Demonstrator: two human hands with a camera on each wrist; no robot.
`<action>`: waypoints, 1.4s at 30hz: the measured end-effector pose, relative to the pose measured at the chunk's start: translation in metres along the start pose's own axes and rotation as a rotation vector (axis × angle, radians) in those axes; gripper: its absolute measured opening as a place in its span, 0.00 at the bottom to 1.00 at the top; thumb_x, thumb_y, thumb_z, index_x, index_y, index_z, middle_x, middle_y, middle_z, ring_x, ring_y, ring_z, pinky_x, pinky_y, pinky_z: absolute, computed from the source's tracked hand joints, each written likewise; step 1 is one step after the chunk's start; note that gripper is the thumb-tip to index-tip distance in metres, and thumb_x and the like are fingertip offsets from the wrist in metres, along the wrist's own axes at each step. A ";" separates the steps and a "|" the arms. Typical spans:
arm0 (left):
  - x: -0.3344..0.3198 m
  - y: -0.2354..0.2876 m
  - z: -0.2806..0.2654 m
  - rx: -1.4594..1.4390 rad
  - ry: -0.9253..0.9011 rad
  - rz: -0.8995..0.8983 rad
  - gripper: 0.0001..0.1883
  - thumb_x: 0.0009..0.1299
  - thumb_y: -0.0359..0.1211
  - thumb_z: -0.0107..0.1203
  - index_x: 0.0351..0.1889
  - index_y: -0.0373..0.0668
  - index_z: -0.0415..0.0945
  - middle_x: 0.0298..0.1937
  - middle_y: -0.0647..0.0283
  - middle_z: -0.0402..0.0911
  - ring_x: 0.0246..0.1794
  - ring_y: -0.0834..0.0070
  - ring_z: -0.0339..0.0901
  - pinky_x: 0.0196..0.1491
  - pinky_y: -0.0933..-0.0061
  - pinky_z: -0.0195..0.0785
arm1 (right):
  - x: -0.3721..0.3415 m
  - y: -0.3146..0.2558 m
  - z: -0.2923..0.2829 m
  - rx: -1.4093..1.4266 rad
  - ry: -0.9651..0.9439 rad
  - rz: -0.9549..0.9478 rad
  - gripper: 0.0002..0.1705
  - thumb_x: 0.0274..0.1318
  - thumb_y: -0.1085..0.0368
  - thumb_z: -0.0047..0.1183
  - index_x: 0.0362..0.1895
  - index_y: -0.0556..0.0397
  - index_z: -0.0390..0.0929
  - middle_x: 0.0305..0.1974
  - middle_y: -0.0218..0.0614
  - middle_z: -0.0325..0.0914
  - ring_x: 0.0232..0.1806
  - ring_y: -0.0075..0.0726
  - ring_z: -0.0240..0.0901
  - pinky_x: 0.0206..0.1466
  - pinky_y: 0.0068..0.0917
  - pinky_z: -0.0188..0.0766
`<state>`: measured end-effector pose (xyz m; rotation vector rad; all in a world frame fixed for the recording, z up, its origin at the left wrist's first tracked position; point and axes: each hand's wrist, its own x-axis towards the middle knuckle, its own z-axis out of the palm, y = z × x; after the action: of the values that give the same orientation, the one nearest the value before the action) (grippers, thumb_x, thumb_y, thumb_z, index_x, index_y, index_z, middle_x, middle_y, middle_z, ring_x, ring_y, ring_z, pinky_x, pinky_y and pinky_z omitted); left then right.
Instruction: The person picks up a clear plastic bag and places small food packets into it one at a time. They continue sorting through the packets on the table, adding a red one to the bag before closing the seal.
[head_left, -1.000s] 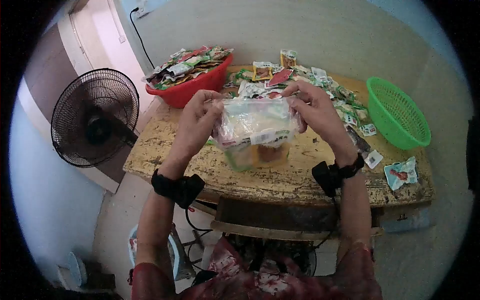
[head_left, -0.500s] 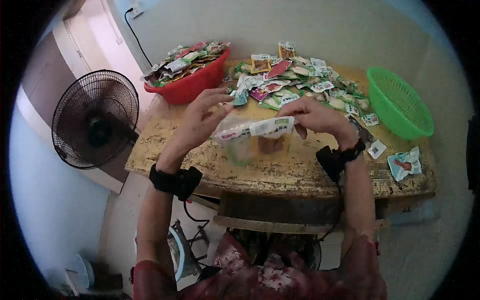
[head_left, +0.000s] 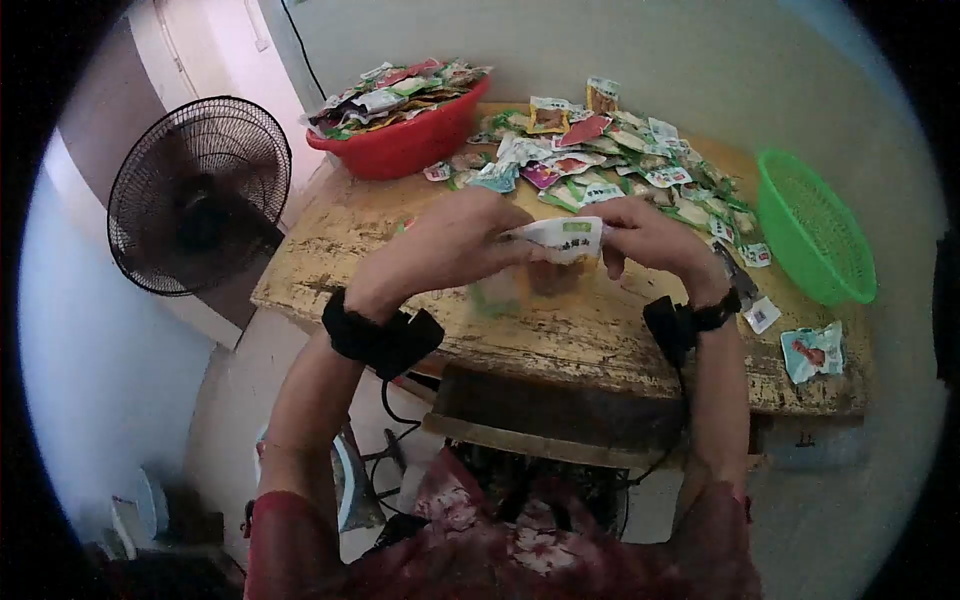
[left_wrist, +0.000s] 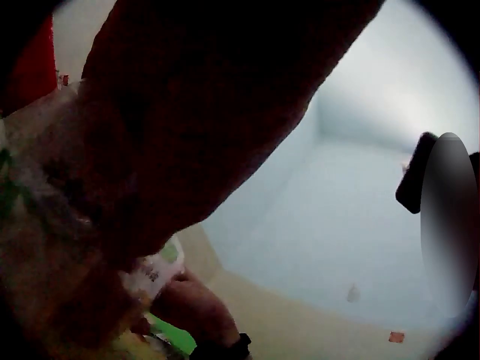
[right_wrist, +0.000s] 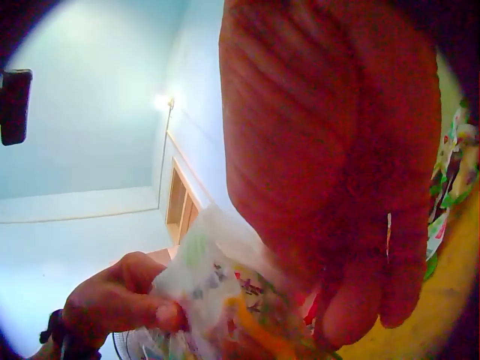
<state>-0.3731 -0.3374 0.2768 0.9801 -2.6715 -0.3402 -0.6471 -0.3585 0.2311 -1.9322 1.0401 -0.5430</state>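
Between both hands, above the front half of the table, hangs a clear plastic bag [head_left: 495,292] with a white-topped snack packet [head_left: 565,240] at its right side. My left hand [head_left: 440,245] pinches the packet's left part; in the right wrist view the left thumb presses on the white packet [right_wrist: 202,277]. My right hand [head_left: 660,240] pinches the packet's right top corner, its other fingers bent. The left wrist view shows the left hand [left_wrist: 172,127] dark and close, with the right hand [left_wrist: 199,304] beyond the packet.
A red basin [head_left: 410,145] heaped with packets stands at the back left. Loose packets [head_left: 640,165] cover the table's back. On the right are a green basket [head_left: 815,230] and a single packet [head_left: 812,352]. A fan [head_left: 200,195] stands left of the table [head_left: 340,235].
My left hand has moved right and now holds the packet beside my right hand. The clear bag, earlier stretched between both hands, hangs lower and narrower. The head view has shifted slightly.
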 end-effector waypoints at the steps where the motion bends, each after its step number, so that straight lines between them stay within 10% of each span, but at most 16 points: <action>1: -0.001 -0.003 0.002 -0.023 -0.002 -0.025 0.21 0.73 0.48 0.60 0.47 0.37 0.83 0.28 0.49 0.80 0.27 0.63 0.76 0.34 0.59 0.68 | 0.002 0.002 0.001 0.004 0.018 0.005 0.16 0.70 0.67 0.43 0.55 0.56 0.79 0.31 0.27 0.79 0.24 0.19 0.75 0.28 0.20 0.74; 15: -0.224 -0.054 -0.033 -0.685 0.620 -0.452 0.15 0.72 0.42 0.64 0.46 0.41 0.87 0.30 0.78 0.81 0.27 0.91 0.68 0.28 0.81 0.58 | 0.019 0.034 0.022 -0.062 -0.014 0.165 0.14 0.70 0.57 0.53 0.52 0.50 0.81 0.34 0.26 0.78 0.29 0.21 0.72 0.32 0.24 0.71; 23: -0.424 -0.048 -0.017 -0.504 0.992 -1.316 0.17 0.74 0.42 0.60 0.46 0.35 0.85 0.40 0.68 0.86 0.37 0.85 0.78 0.40 0.79 0.70 | 0.031 0.071 0.018 -0.182 0.011 0.093 0.11 0.72 0.62 0.50 0.53 0.49 0.77 0.33 0.25 0.72 0.27 0.18 0.66 0.30 0.21 0.64; 30: -0.574 -0.079 0.084 -0.416 1.035 -1.714 0.18 0.72 0.44 0.61 0.44 0.37 0.84 0.35 0.70 0.83 0.32 0.82 0.73 0.35 0.71 0.66 | 0.027 0.066 0.022 -0.187 0.035 0.176 0.12 0.75 0.60 0.48 0.56 0.47 0.75 0.30 0.21 0.66 0.26 0.16 0.62 0.28 0.19 0.60; 33: -0.583 -0.095 0.135 -0.362 1.226 -1.595 0.21 0.71 0.49 0.60 0.41 0.37 0.83 0.28 0.68 0.78 0.29 0.79 0.72 0.32 0.70 0.64 | 0.024 0.079 0.018 -0.221 0.080 0.181 0.12 0.75 0.60 0.47 0.56 0.46 0.75 0.29 0.21 0.65 0.25 0.15 0.59 0.26 0.18 0.57; 36: -0.639 -0.146 0.179 -0.563 1.110 -1.870 0.17 0.73 0.44 0.60 0.39 0.37 0.81 0.27 0.67 0.77 0.27 0.77 0.73 0.28 0.70 0.65 | 0.024 0.078 0.021 -0.250 0.141 0.159 0.11 0.75 0.60 0.47 0.56 0.45 0.75 0.27 0.20 0.65 0.22 0.14 0.57 0.24 0.18 0.55; 37: -0.598 -0.136 0.180 -0.984 1.662 -1.684 0.13 0.74 0.40 0.59 0.39 0.39 0.78 0.30 0.65 0.78 0.27 0.74 0.76 0.28 0.67 0.70 | 0.023 0.060 0.031 -0.226 0.152 0.192 0.11 0.75 0.60 0.47 0.55 0.45 0.75 0.26 0.20 0.64 0.22 0.14 0.56 0.24 0.18 0.55; 42: -0.605 -0.185 0.232 -1.163 1.897 -1.307 0.13 0.77 0.40 0.54 0.43 0.38 0.77 0.32 0.62 0.79 0.27 0.70 0.78 0.31 0.64 0.75 | 0.025 0.064 0.025 -0.210 0.100 0.191 0.11 0.73 0.58 0.49 0.53 0.45 0.76 0.28 0.21 0.66 0.25 0.16 0.58 0.28 0.19 0.58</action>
<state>0.1023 -0.0484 -0.1028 1.2247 0.1236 -0.5619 -0.6455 -0.3861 0.1633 -1.9741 1.3766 -0.4397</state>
